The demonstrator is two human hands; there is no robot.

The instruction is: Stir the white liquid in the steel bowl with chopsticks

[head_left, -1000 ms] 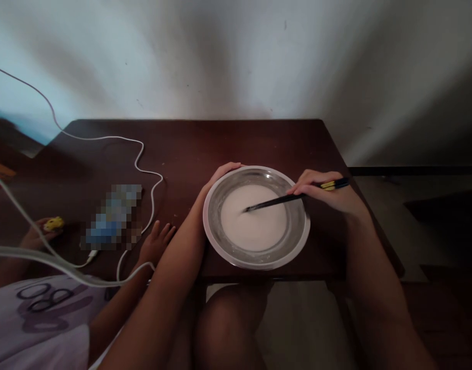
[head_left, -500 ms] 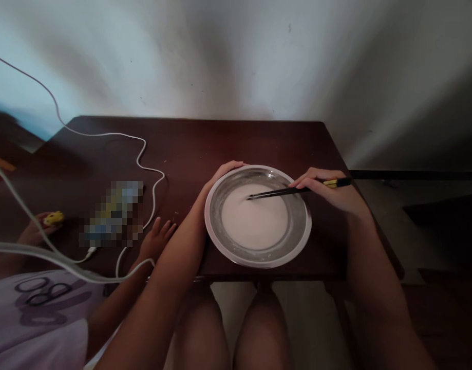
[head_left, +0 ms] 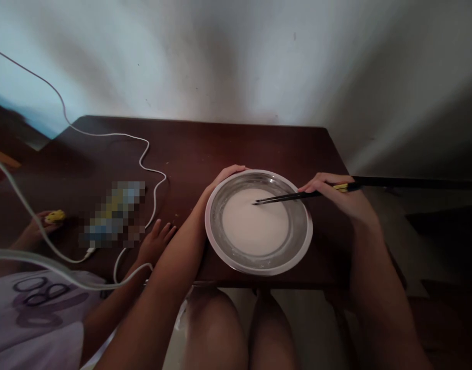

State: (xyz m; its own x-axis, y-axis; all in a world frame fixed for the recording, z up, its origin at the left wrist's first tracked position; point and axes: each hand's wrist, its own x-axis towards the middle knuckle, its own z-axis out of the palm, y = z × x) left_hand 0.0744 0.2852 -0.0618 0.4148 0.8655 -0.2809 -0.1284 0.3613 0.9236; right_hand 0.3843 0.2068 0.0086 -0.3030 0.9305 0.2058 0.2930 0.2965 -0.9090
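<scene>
A wide metal bowl (head_left: 299,241) stands near the front edge of the table, with a smooth white batter-like liquid (head_left: 255,226) in it. My left hand (head_left: 228,174) curls round the bowl's far left rim; most of its fingers are hidden behind the rim. In my right hand (head_left: 330,190), at the bowl's right side, is a pair of black chopsticks (head_left: 284,197) with yellow bands near the top. Their tips dip into the liquid near its middle, close together.
Another person sits at the left, one hand (head_left: 156,244) flat on the dark table (head_left: 236,144), the other holding a small yellow toy (head_left: 54,216). A blurred-out device (head_left: 114,213) lies between them, plugged to a white cable (head_left: 153,205). A pale wall (head_left: 236,61) rises behind the table.
My right hand and the chopsticks have shifted slightly to the right, and the tips with them. My left hand stays on the bowl. The view has tilted a little.
</scene>
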